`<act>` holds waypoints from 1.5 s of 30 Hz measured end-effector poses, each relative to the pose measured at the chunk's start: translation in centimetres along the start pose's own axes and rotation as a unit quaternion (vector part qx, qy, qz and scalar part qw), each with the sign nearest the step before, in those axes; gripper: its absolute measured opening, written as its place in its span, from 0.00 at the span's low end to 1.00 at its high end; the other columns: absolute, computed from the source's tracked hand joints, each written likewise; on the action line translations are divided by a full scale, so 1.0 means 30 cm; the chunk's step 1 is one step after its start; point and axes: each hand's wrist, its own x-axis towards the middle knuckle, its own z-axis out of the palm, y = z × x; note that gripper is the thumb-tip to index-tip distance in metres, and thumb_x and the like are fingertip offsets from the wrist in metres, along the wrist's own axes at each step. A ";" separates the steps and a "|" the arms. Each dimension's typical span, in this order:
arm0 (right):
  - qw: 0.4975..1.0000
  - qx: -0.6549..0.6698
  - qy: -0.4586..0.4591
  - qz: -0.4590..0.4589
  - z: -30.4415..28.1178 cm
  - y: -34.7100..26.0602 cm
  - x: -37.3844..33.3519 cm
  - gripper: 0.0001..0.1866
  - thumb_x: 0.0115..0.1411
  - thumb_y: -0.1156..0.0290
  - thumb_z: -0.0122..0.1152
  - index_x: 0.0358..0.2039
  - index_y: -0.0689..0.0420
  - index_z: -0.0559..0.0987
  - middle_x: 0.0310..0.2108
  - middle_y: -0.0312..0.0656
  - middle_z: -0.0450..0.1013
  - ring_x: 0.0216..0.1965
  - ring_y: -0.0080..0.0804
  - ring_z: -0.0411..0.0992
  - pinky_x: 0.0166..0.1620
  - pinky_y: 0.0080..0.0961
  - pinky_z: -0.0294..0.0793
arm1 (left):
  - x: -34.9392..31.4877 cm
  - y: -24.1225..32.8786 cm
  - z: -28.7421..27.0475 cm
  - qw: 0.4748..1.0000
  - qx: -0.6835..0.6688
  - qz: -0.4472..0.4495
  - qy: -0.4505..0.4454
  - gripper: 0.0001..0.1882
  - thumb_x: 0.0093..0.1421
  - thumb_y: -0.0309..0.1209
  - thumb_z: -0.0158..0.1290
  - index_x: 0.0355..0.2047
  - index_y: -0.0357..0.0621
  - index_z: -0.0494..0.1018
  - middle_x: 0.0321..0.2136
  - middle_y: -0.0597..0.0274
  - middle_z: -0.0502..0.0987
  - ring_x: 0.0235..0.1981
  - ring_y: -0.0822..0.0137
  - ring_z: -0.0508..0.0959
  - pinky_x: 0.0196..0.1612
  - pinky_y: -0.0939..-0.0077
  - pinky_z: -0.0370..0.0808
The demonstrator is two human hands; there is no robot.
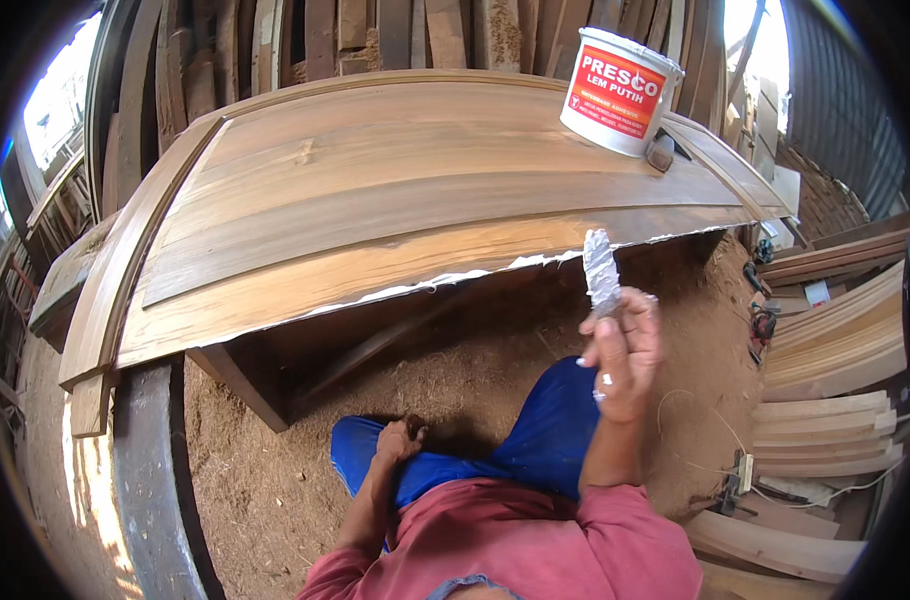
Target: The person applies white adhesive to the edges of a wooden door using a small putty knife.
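Observation:
Raised in front of me, my right hand (623, 350) is closed around the lower end of a flat spreader stick (602, 272) thickly coated in white glue. White smears mark its fingers and wrist. Past the stick lies a wide wooden panel (375, 200) of joined boards, framed by rails. A ragged bead of white glue (455, 278) runs along its near edge. My left hand (403, 438) rests on my blue-trousered thigh with loosely bent fingers and nothing visible in it. On the panel's far right stands a white glue bucket (623, 90) with a red label.
Beside the bucket sits a small dark block (661, 152). A dark beam (155, 480) stands at the left under the panel. Upright planks (395, 35) line the back. Curved wooden pieces (825, 430) are stacked on the right, near a clamp (730, 490) and tools (762, 322).

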 end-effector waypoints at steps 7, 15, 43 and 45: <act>0.937 -0.325 -0.085 -0.095 -0.172 -0.162 0.184 0.15 0.56 0.79 0.59 0.44 0.68 0.79 0.40 0.49 0.79 0.41 0.33 0.78 0.49 0.27 0.74 | 0.039 -0.030 0.055 0.999 0.032 0.000 -0.016 0.18 0.62 0.47 0.52 0.48 0.56 0.77 0.41 0.48 0.81 0.45 0.46 0.80 0.49 0.54 0.76; 0.934 -0.275 -0.171 -0.151 -0.073 -0.208 0.210 0.16 0.53 0.80 0.60 0.44 0.66 0.80 0.39 0.52 0.80 0.40 0.39 0.81 0.47 0.27 0.76 | 0.061 -0.112 0.088 0.999 0.030 -0.001 -0.012 0.20 0.61 0.48 0.52 0.48 0.55 0.77 0.41 0.47 0.81 0.47 0.47 0.79 0.50 0.55 0.76; 0.945 0.287 0.157 0.016 -0.379 0.404 0.240 0.08 0.69 0.70 0.53 0.46 0.56 0.74 0.27 0.36 0.72 0.21 0.17 0.65 0.24 0.15 0.64 | 0.110 -0.186 0.137 0.995 0.090 0.032 -0.010 0.18 0.59 0.49 0.55 0.45 0.57 0.78 0.38 0.48 0.81 0.42 0.44 0.80 0.46 0.52 0.77; 0.964 0.246 0.096 0.016 -0.345 0.384 0.170 0.10 0.68 0.69 0.56 0.47 0.58 0.74 0.27 0.37 0.72 0.21 0.17 0.64 0.24 0.15 0.65 | 0.105 -0.165 0.140 0.996 0.080 0.035 -0.003 0.18 0.58 0.49 0.55 0.45 0.57 0.78 0.38 0.48 0.81 0.42 0.44 0.80 0.46 0.52 0.77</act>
